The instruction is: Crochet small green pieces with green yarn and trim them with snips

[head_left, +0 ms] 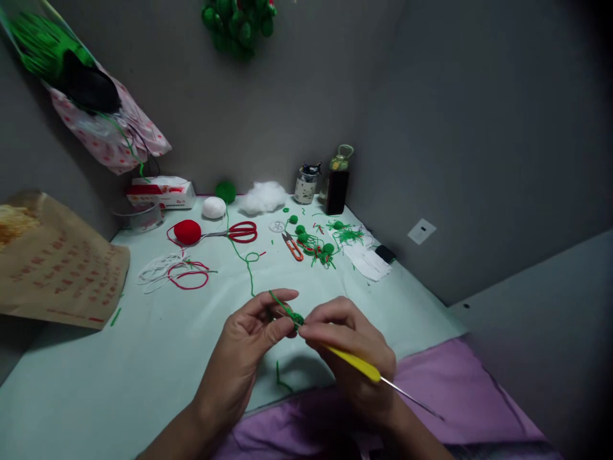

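My left hand [253, 335] pinches a small green crochet piece [297, 318] between thumb and fingers, with green yarn [249, 268] running over the forefinger and back across the table. My right hand [347, 342] is closed on a yellow-handled crochet hook [357, 364], its tip at the green piece and its metal end pointing to the lower right. Both hands hover over the near edge of the pale green table [143, 358].
Further back lie red-handled scissors [237, 232], orange thread snips [292, 246], a red yarn ball [187, 232], a white ball [214, 207], a green ball [225, 191], stuffing [262, 197], small green pieces [316, 246], two bottles [338, 182], a tissue box [163, 191]. A brown paper bag [57, 268] sits left; purple cloth [431, 396] lies near.
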`<state>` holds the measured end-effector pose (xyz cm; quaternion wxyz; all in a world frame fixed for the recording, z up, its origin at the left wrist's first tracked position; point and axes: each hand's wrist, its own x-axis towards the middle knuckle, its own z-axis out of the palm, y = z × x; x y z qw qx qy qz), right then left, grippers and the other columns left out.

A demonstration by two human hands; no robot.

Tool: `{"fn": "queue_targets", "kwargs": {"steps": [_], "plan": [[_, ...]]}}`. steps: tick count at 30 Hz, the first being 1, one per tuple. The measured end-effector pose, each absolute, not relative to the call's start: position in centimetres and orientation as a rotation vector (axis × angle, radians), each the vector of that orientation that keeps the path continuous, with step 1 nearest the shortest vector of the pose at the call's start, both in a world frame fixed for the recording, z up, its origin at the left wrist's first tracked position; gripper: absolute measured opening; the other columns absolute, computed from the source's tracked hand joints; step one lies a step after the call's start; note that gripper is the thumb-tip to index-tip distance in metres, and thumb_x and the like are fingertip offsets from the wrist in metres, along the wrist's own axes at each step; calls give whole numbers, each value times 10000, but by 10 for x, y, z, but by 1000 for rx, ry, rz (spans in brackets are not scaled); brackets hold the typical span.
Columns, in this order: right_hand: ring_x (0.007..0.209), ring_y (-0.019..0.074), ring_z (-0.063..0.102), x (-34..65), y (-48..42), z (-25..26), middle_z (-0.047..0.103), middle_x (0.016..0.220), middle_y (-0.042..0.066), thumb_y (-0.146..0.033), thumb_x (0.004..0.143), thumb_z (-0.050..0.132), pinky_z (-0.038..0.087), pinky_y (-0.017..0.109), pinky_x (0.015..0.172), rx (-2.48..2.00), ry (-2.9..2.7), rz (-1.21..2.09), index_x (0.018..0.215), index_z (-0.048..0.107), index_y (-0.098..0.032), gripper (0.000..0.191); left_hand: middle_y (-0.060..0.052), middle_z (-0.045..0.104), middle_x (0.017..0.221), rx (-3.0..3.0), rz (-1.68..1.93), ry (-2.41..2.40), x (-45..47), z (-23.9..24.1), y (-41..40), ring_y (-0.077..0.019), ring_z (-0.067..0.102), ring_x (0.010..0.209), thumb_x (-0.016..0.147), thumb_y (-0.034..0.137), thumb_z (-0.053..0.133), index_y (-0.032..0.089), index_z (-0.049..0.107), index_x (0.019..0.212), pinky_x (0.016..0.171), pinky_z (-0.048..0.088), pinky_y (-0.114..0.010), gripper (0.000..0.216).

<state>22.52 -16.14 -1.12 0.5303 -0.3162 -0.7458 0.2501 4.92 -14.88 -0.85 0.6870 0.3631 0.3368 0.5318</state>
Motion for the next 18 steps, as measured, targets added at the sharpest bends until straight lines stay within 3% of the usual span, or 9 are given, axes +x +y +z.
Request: {"fn": "queue_targets", "kwargs": {"steps": [6,10,15,18], "plan": [[874,125,626,230,-142,8,661,949,6,-127,978,583,507,265,766,-823,-1780,826,1152,731,-316,296,22,662,856,927,1034,691,39,-9,-143,-113,602,806,789,230,829,328,681,1284,793,472,-211,526],[886,136,612,227,-131,14,653,909,5,-177,947,652,492,282,797,-798,-1848,1044,1122,757,-305,241,-5,696,963,917,978,669,36,-14,-140,-179,640,979,797,244,821,343,660,1312,910,467,-277,548],[767,116,587,222,-125,10,650,868,-2,-154,900,700,468,254,692,-812,-1775,1167,926,761,-227,99,6,662,882,934,992,707,34,-18,-137,-166,624,903,796,254,819,331,654,1325,895,459,-291,559],[744,112,554,218,-129,10,609,819,-10,-156,923,656,438,253,686,-855,-1777,1105,828,702,-198,114,10,657,864,938,991,684,34,-19,-137,-156,608,892,796,247,819,329,655,1320,884,445,-277,555]]}}
